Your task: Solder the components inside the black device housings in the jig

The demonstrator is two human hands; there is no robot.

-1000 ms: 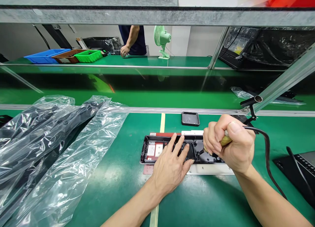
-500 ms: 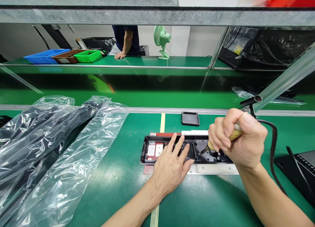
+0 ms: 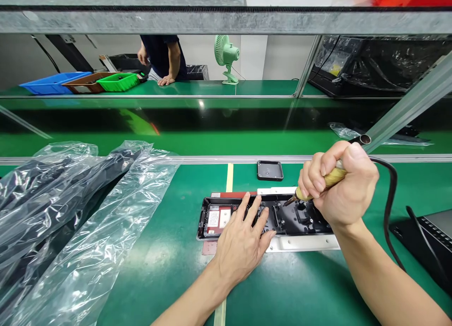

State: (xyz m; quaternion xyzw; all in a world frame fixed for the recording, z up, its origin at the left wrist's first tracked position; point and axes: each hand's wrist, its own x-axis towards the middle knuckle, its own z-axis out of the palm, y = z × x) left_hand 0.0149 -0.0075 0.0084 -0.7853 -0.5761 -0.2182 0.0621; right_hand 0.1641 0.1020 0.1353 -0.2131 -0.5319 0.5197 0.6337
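A long black plastic housing (image 3: 290,224) lies across the bench in a red and white holder (image 3: 303,243). My left hand (image 3: 242,234) rests on its left half with fingers spread, pressing nothing but the housing. In my right fist (image 3: 344,182) is a soldering iron (image 3: 334,177) with a yellowish wrapped grip and a black cord. Its tip points down and left, just over the housing's inside near a small post; whether it touches I cannot tell. A white label (image 3: 213,218) shows on a red part at the housing's left end.
A small black cover (image 3: 270,170) lies behind the housing. Plastic-wrapped dark parts (image 3: 88,213) cover the left of the bench. At right are a metal post (image 3: 413,104) and a black case (image 3: 420,241). Across the bench stand bins (image 3: 118,82), a green fan (image 3: 226,55) and a person (image 3: 164,57).
My right hand has raised the soldering iron, and its tip has lifted up from lower in the housing. My left hand stays on the housing. The person opposite now shows a second hand.
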